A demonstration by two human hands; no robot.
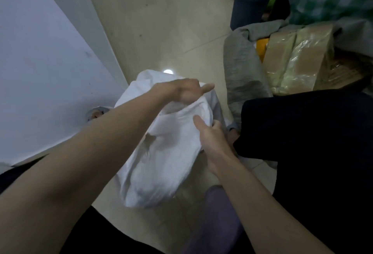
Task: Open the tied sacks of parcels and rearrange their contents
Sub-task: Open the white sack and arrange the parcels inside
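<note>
On floor, white sack (pixel 161 158) lengthwise away, left hand (pixel 185 92), right hand (pixel 210 138) clutching its top.

Pale tiled floor (pixel 161 23), faint grout line running diagonally, small round light glare near middle. White sack (pixel 161 152) resting on it by white wall. Dark blue bin (pixel 251 3) standing upright at far right. Grey sack (pixel 240 71) slumped beside taped brown parcels (pixel 296 57). Large black bag (pixel 314 152) at right edge, just beside white sack.
</note>
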